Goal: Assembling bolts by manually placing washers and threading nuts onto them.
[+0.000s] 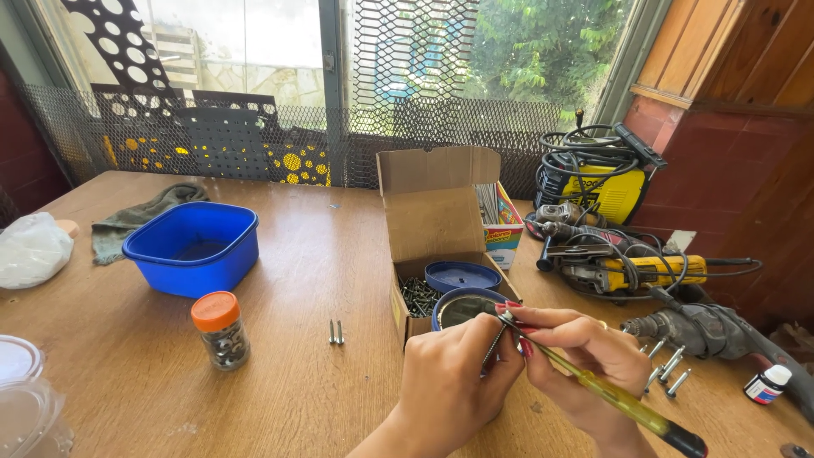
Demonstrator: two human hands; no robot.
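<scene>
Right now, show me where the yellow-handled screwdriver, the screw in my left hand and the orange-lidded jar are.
yellow-handled screwdriver (610, 394): head view, middle of its clear yellow handle.
screw (494, 346): head view, on its shank.
orange-lidded jar (215, 310): head view, on its orange lid.

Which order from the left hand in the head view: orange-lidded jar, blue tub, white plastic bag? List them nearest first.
1. Orange-lidded jar, just to the left of the left hand.
2. Blue tub, farther back and left.
3. White plastic bag, at the table's far left edge.

A jar (220, 329) stands before the tub (193, 246); right of both, a box (434, 246) apparently holds screws (417, 295).
</scene>
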